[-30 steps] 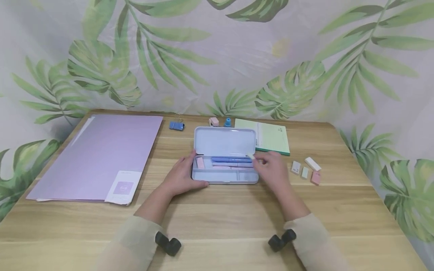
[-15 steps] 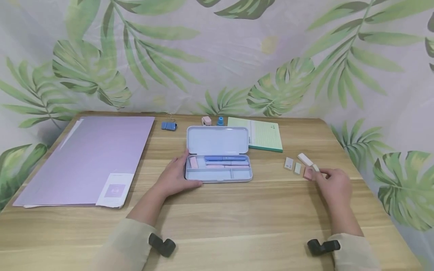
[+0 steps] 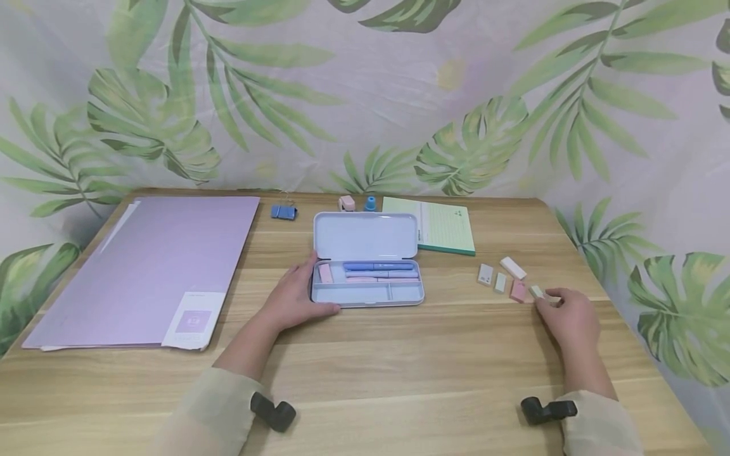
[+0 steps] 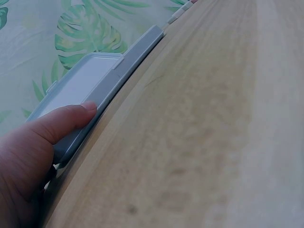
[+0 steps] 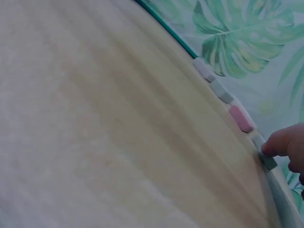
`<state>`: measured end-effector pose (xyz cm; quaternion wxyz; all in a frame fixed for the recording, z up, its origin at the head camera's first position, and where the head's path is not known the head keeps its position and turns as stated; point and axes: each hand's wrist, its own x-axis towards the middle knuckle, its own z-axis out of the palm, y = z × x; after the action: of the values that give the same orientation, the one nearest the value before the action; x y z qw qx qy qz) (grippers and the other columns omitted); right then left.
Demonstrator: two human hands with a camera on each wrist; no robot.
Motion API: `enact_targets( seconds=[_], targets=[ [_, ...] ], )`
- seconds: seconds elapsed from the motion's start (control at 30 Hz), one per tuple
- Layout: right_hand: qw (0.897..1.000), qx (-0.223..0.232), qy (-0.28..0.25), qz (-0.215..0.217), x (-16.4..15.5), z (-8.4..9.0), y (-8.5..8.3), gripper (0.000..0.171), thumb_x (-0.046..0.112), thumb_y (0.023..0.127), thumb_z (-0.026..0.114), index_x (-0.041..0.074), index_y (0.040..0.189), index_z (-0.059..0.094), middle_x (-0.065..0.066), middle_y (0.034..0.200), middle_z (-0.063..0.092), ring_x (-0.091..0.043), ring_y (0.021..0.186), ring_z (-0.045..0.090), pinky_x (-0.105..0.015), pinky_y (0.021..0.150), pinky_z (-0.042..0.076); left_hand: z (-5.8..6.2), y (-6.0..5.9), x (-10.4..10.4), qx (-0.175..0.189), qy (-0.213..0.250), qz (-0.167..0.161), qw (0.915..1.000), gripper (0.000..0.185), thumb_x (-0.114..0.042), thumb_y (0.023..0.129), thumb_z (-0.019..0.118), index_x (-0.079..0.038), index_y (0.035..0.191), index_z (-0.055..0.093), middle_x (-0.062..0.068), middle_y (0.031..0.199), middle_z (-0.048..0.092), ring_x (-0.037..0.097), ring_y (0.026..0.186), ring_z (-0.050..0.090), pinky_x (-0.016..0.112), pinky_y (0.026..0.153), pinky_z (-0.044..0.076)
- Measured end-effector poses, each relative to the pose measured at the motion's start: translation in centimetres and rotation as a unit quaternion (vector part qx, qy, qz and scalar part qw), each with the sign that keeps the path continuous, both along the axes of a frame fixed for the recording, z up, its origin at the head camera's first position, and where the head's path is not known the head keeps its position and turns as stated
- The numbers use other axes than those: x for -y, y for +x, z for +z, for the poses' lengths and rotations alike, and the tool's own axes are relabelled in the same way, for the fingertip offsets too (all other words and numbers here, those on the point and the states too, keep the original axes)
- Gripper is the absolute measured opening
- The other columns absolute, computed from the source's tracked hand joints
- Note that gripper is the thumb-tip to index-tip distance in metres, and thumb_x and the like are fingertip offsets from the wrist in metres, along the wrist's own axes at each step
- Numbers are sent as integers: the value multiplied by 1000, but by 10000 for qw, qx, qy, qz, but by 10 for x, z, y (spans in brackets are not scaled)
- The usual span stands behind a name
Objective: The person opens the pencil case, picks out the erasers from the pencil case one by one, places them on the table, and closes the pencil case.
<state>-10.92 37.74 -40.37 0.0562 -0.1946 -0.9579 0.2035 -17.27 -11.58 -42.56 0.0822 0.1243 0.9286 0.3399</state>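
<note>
A light blue pencil case (image 3: 369, 303) lies with its lid raised. My left hand (image 3: 289, 296) grips its left end, the thumb along the front wall, as the left wrist view shows at the case (image 4: 137, 53). Inside lie several pens (image 3: 379, 266) and a pink eraser (image 3: 325, 273). Out to the right, my right hand (image 3: 572, 318) pinches a small pale eraser (image 3: 536, 291) between thumb and forefinger, down at the tabletop. Beside it are a pink eraser (image 3: 518, 291), a white one, a grey-white one and a small pale green eraser (image 3: 500, 282).
A large purple folder (image 3: 154, 272) covers the table's left side. Along the back are a blue binder clip (image 3: 284, 212), a small pink item (image 3: 346, 202), a small blue item (image 3: 370, 203) and a green notepad (image 3: 447, 227). A leaf-patterned cloth hangs behind.
My right hand has carried the pale eraser from the pencil case's right end across to the loose erasers, and lowered it beside the pink one. My left hand stays on the case.
</note>
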Motion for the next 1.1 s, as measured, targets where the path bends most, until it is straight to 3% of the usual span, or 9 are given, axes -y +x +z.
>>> enact_targets(
  seconds=[0.13, 0.37, 0.53, 0.63, 0.73, 0.8, 0.93, 1.1],
  targets=[
    [9992, 290, -268, 1, -5, 0, 4, 49, 37, 92, 60, -4, 119, 65, -27, 107, 68, -39, 93, 62, -43, 70, 47, 1, 0, 1, 15, -8, 7, 10000, 124, -57, 68, 80, -8, 158, 11, 18, 161, 27, 48, 146, 20, 62, 117, 25],
    [9993, 350, -155, -6, 3, 0, 4, 49, 43, 91, 61, -2, 107, 69, -25, 107, 69, -42, 95, 62, -44, 70, 47, 2, 2, 5, 17, -13, 36, 10000, 123, -56, 69, 80, -9, 158, 11, 18, 160, 27, 48, 146, 20, 62, 117, 25],
    [9991, 404, -160, -25, 8, 3, 3, 61, 51, 92, 56, -1, 121, 64, -27, 115, 66, -46, 104, 59, -50, 75, 49, 2, 3, 5, -10, -23, 37, 10000, 123, -56, 69, 80, -8, 158, 11, 18, 160, 28, 49, 146, 21, 62, 117, 25],
    [9995, 80, -308, 86, 17, 7, 2, 64, 53, 94, 53, -1, 128, 60, -28, 117, 62, -44, 106, 57, -51, 79, 47, 2, 2, 5, -58, -13, 27, 10000, 123, -56, 68, 81, -8, 158, 11, 18, 160, 29, 48, 146, 22, 61, 117, 25],
    [9959, -501, -542, 532, 39, 11, -5, 54, 45, 95, 57, 0, 126, 62, -24, 112, 62, -37, 102, 56, -48, 82, 45, 1, 2, 4, -97, 16, -1, 10000, 124, -55, 68, 81, -8, 158, 11, 17, 159, 30, 48, 146, 22, 60, 118, 24],
    [9888, -793, -706, 1049, 61, 12, -13, 46, 37, 94, 61, 1, 123, 65, -23, 110, 63, -36, 102, 57, -48, 84, 45, 1, 1, 3, -137, 27, -35, 9999, 124, -55, 68, 81, -7, 158, 11, 18, 159, 30, 49, 145, 22, 61, 118, 24],
    [9684, -810, -887, 2185, 115, 14, -34, 38, 29, 92, 67, 4, 120, 67, -18, 112, 65, -35, 105, 59, -50, 90, 48, 1, 2, 2, -138, 77, -45, 9999, 125, -56, 67, 81, -6, 158, 11, 19, 159, 30, 49, 146, 21, 61, 118, 23],
    [9344, -623, -874, 3396, 188, 20, -63, 33, 30, 89, 70, 11, 116, 71, -11, 113, 66, -29, 109, 58, -48, 95, 48, 1, 2, 2, -171, 76, -64, 9998, 124, -56, 68, 81, -5, 157, 12, 19, 159, 30, 49, 146, 21, 60, 119, 22]
  ],
)
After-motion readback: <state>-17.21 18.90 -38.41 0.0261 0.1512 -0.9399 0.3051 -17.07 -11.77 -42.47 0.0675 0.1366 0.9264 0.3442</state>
